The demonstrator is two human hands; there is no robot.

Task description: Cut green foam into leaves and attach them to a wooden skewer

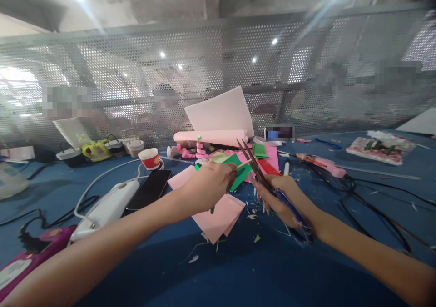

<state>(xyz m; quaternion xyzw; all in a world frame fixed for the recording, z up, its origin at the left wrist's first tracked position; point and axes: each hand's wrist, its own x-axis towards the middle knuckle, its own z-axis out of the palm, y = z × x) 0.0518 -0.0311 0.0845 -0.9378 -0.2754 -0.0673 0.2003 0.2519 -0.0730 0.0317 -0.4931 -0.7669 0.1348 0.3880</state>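
My left hand (pixel 214 184), fingers closed, grips a thin wooden-looking stick (pixel 244 164) that juts out to the right. My right hand (pixel 277 195) is wrapped around scissors (pixel 260 173) with dark blue handles. The blades point up and away, slightly parted, close to the stick's end; I cannot tell if they touch it. Below my left hand lie pink paper squares (pixel 218 218). Green paper (pixel 241 173) and bright pink paper (pixel 271 156) spread out behind both hands.
A pink glue gun (pixel 327 165) with a black cable lies right. To the left are a black phone (pixel 150 190), a white power strip (pixel 107 209), a purple power strip (pixel 37 257) and a red paper cup (pixel 149 159). A pink paper roll (pixel 211 137) lies before the perforated metal partition (pixel 218 61).
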